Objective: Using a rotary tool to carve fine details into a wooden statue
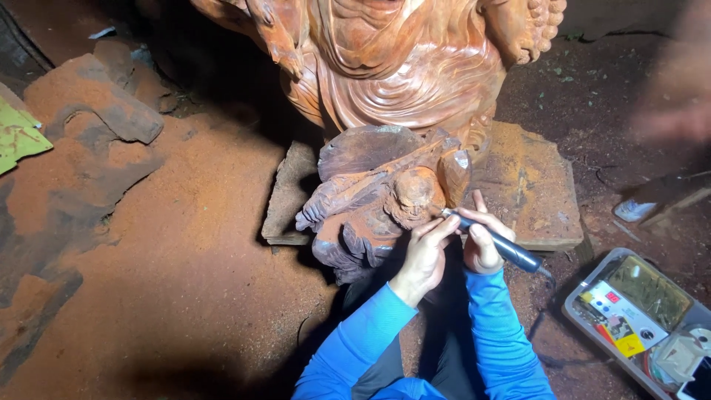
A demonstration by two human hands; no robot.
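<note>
Large carved statue (385, 67) looms at 12 o'clock, plastic tray (585, 307) at 4. Right hand (483, 241) has its grip closed around the rotary tool (492, 241); left hand (426, 255) steadies its tip against the small carving (378, 196).

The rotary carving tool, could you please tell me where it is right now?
In the head view the rotary carving tool lies centre-right, held in the right hand and steadied by the left hand, its tip against the small wooden figure below the large carved statue.
</note>
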